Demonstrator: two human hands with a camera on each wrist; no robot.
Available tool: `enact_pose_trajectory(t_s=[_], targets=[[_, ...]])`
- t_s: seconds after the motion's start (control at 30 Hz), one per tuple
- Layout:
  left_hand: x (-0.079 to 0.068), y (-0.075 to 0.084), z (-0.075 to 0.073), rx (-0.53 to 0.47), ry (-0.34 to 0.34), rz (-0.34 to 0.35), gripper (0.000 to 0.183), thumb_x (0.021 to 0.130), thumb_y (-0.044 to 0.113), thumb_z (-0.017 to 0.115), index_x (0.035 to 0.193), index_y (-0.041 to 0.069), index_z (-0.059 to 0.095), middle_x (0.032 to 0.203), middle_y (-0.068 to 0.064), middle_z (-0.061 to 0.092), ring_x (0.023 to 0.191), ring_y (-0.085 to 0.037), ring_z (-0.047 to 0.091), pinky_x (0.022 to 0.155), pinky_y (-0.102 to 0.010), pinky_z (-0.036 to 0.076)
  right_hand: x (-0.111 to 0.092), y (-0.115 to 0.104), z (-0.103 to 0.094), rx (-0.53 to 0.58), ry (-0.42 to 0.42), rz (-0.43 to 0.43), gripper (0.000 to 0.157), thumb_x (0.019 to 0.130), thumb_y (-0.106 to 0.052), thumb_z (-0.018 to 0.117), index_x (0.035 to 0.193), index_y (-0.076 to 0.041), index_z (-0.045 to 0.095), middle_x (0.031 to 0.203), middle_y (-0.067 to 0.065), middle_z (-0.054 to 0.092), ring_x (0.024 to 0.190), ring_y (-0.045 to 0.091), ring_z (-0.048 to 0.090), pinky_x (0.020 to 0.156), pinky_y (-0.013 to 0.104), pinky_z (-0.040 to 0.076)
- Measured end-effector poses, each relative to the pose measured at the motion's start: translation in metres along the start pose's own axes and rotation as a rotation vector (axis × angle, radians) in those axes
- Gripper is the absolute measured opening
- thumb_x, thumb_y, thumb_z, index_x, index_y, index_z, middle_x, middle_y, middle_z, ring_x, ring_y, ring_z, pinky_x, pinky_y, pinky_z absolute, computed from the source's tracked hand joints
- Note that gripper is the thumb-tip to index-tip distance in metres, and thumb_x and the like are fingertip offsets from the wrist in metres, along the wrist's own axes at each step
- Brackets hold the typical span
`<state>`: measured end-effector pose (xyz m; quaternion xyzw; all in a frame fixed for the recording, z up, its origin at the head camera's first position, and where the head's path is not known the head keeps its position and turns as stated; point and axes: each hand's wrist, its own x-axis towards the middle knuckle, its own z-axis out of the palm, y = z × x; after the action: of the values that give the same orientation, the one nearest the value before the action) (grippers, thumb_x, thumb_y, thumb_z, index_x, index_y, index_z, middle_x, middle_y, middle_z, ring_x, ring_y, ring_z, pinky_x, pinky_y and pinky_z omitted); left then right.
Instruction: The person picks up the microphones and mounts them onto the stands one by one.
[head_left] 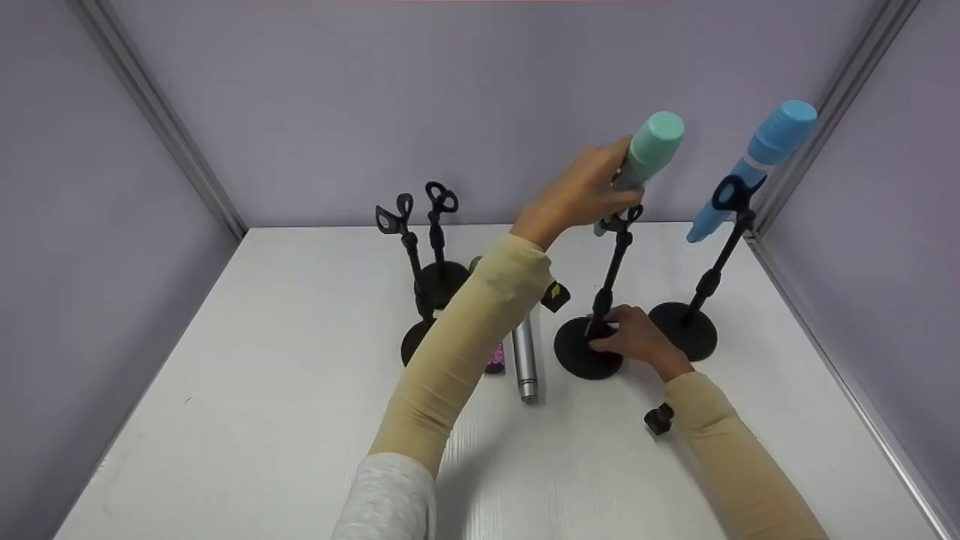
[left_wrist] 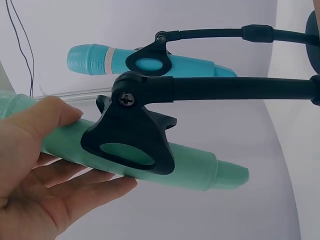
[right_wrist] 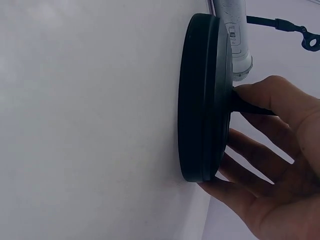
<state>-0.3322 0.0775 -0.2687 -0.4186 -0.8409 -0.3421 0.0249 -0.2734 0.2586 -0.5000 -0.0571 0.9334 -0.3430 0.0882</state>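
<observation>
I have the left grip (head_left: 583, 184) closed around the upper part of a green microphone (head_left: 654, 146), which sits tilted in the clip (left_wrist: 131, 132) of a black stand (head_left: 616, 259). My right grip (head_left: 637, 337) is closed on that stand low down, the thumb at the foot of its pole, other fingers at the rim of its round base (head_left: 581, 361). To the right, a blue microphone (head_left: 784, 135) rests tilted in a second stand (head_left: 724, 251). On the white surface (head_left: 225, 420), left of the held stand, lies a silver microphone (head_left: 525, 356); a pink glittery object (head_left: 495, 361) beside it is partly hidden by the left sleeve (head_left: 450, 360). Further left I see a front stand (head_left: 414, 262) and a rear stand (head_left: 437, 236), near each other. A small black object (head_left: 658, 420) lies beside the right sleeve (head_left: 739, 457).
</observation>
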Motion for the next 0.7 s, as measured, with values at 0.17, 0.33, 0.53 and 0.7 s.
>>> enact_pose_trajectory(t_s=[0.17, 0.33, 0.53, 0.7], targets=[[0.000, -0.005, 0.001, -0.006, -0.038, 0.002, 0.053, 0.100, 0.016, 0.060, 0.149, 0.006, 0.042, 0.143, -0.010, 0.062, 0.126, -0.019, 0.063, 0.109, -0.028, 0.047, 0.000, -0.002, 0.000, 0.007, -0.007, 0.020, 0.060, 0.085, -0.027, 0.077, 0.130, 0.011, 0.062, 0.139, 0.032, 0.058, 0.134, 0.048, 0.052, 0.112, 0.057, 0.046], [-0.002, -0.010, 0.003, -0.021, -0.054, 0.011, 0.056, 0.100, 0.021, 0.063, 0.150, 0.007, 0.042, 0.143, -0.010, 0.062, 0.126, -0.019, 0.063, 0.109, -0.029, 0.048, 0.000, -0.003, -0.001, 0.009, -0.027, 0.050, 0.065, 0.086, -0.029, 0.076, 0.134, 0.011, 0.058, 0.143, 0.032, 0.054, 0.135, 0.048, 0.051, 0.112, 0.057, 0.045], [-0.001, -0.012, 0.004, -0.006, -0.068, 0.026, 0.074, 0.086, 0.035, 0.081, 0.147, 0.011, 0.046, 0.140, -0.005, 0.063, 0.124, -0.014, 0.060, 0.106, -0.027, 0.047, 0.000, -0.004, -0.002, -0.002, -0.034, 0.075, 0.066, 0.088, -0.031, 0.075, 0.136, 0.010, 0.056, 0.145, 0.031, 0.052, 0.135, 0.046, 0.050, 0.114, 0.059, 0.042], [0.000, -0.012, 0.006, -0.014, -0.083, 0.007, 0.075, 0.085, 0.032, 0.083, 0.146, 0.011, 0.045, 0.137, -0.004, 0.064, 0.121, -0.014, 0.060, 0.104, -0.027, 0.048, -0.001, -0.004, -0.003, -0.009, -0.034, 0.078, 0.065, 0.088, -0.031, 0.075, 0.136, 0.010, 0.056, 0.145, 0.030, 0.053, 0.134, 0.046, 0.051, 0.114, 0.058, 0.043]])
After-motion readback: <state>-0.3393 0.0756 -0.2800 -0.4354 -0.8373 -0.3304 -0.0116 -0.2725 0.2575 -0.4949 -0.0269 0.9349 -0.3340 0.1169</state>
